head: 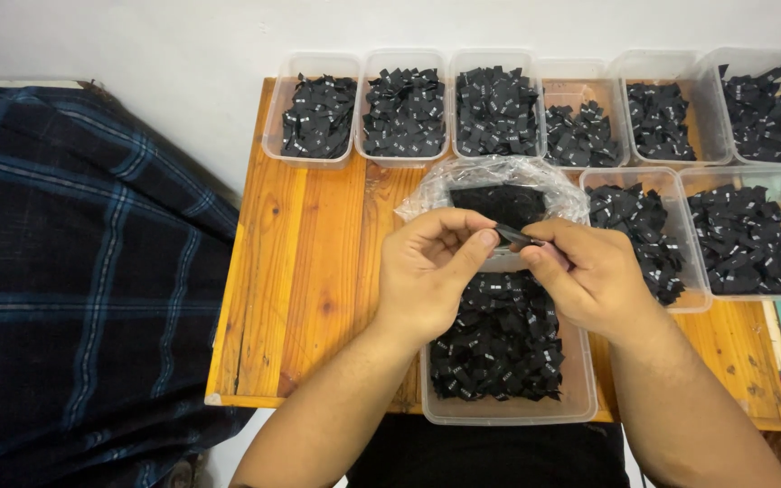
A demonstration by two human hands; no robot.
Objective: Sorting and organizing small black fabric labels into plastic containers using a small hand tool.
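Label (510, 235) lying crosswise, seemingly, pinched between left hand (427, 271), right hand (589, 276)

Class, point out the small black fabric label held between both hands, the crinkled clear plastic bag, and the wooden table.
small black fabric label (510, 234), head view, its middle.
crinkled clear plastic bag (427, 190), head view, left edge.
wooden table (309, 271), head view, bare top.

Bright even light, soft shadows under hands, sharp focus, slight wide-angle bend at edges.

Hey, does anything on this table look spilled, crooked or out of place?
Nothing stands out. The black labels all sit inside their clear tubs, none loose on the table. Both hands, left and right, pinch one label over a plastic bag.
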